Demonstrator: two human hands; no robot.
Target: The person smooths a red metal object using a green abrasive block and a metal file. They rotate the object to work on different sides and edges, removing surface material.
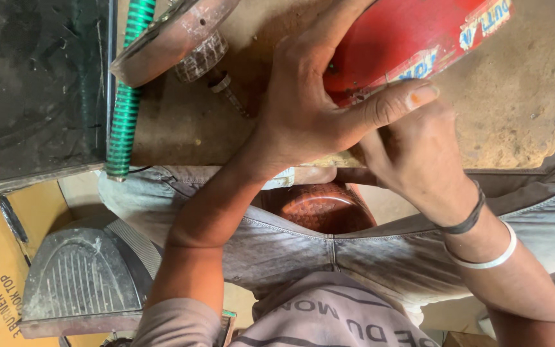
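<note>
Your left hand (303, 109) clamps the red metal panel (393, 38), thumb stretched over your right hand (412, 160), its fingers hidden underneath, so that ragged edge could cut you.

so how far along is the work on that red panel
Done: nothing visibly finished. In hand: the left hand grips the red panel at its edge, and the right hand works beneath, fingertips hidden. Left: cannot tell; the green hose lies untouched alongside.

Head camera looks steeply down, apparently close.
</note>
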